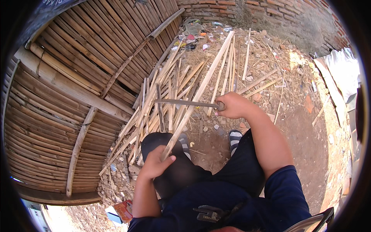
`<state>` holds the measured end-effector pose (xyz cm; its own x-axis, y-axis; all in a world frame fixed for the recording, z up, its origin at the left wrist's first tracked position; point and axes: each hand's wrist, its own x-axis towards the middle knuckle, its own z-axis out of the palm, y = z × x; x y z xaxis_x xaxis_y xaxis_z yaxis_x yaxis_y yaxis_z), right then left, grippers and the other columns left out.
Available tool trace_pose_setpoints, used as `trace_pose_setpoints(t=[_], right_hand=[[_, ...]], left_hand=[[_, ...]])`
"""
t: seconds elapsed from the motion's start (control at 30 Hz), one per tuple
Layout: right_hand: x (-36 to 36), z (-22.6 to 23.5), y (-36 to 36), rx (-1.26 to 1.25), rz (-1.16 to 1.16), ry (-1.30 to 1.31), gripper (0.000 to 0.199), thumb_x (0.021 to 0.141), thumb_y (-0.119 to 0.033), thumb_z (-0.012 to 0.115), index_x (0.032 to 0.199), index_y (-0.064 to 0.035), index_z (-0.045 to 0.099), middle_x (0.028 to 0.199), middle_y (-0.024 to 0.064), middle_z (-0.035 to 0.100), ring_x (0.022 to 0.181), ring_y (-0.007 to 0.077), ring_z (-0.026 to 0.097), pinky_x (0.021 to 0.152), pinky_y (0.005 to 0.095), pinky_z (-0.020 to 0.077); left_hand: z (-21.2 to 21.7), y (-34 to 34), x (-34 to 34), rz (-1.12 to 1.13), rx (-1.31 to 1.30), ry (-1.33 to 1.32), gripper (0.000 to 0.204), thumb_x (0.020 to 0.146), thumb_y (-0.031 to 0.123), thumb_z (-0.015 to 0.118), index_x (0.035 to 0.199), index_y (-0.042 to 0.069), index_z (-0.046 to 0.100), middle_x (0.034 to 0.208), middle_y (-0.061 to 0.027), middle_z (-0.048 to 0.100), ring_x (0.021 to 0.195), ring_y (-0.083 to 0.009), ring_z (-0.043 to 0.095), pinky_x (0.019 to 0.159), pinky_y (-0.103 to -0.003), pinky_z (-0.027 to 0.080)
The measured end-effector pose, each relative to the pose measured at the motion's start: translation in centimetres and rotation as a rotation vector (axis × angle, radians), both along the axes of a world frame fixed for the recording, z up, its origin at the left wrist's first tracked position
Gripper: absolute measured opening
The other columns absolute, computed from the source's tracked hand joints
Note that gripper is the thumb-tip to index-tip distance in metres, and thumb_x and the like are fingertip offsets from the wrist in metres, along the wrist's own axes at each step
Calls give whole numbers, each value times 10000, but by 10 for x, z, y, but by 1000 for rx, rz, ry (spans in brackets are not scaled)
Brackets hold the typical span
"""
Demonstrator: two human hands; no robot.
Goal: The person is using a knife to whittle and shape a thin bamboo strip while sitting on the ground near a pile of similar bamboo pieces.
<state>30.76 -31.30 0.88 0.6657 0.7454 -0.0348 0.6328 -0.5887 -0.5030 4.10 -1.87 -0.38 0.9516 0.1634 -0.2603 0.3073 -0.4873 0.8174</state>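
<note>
My left hand (156, 163) is closed around the near end of a long, pale wooden strip (210, 71), just above my left knee. The strip slants away to the far right over the rubble. In my right hand (234, 105) is a long knife (181, 102) with a dark, narrow blade, gripped at its right end. Its blade points left and lies across the strip about midway along. Whether the edge touches the wood, I cannot tell. Part of the handle is hidden by my fingers.
Several loose strips (148, 110) lie piled ahead and to the left. A bamboo wall (58, 127) rises on the left, a brick wall (278, 15) at the back. Rubble and litter (193, 36) cover the far ground. My sandalled feet (234, 140) rest on bare earth (293, 127).
</note>
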Motion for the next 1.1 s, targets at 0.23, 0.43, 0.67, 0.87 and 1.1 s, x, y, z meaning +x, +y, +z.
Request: trace_pose_setpoints(t=[0.23, 0.43, 0.67, 0.87, 1.1], right_hand=[[-10, 11, 16, -75, 188, 6, 504, 794, -366, 813, 1185, -65, 711, 975, 217, 724, 962, 404, 697, 855, 488, 547], [41, -15, -34, 136, -360, -9, 543, 790, -380, 823, 1179, -19, 702, 999, 239, 720, 995, 411, 690, 884, 461, 545], [11, 8, -11, -26, -120, 58, 484, 817, -360, 802, 1173, -47, 705, 1014, 230, 723, 1002, 416, 689, 887, 479, 545], [-18, 0, 22, -42, 206, -91, 417, 813, -383, 799, 1063, -62, 704, 827, 215, 695, 850, 412, 689, 763, 497, 534], [24, -4, -16, 66, -144, -16, 440, 806, -373, 818, 1076, -41, 718, 900, 231, 710, 902, 404, 695, 801, 473, 539]], left_hand=[[-1, 5, -3, 3, -13, 40, 362, 892, 256, 779, 1122, 5, 656, 874, -67, 673, 821, -137, 600, 754, -320, 507], [-1, 2, 1, -16, 20, -3, 403, 885, 283, 785, 1132, -4, 649, 907, -90, 682, 847, -166, 628, 778, -330, 517], [-1, 1, 1, -23, -10, -2, 404, 890, 280, 785, 1147, -2, 652, 888, -73, 671, 829, -146, 604, 763, -320, 509], [0, 2, -1, -20, 17, 15, 393, 893, 279, 783, 1137, 0, 652, 873, -62, 662, 819, -129, 588, 745, -314, 500], [0, 1, 0, -23, 31, -4, 407, 890, 299, 780, 1137, 1, 653, 881, -83, 674, 823, -158, 609, 758, -336, 509]])
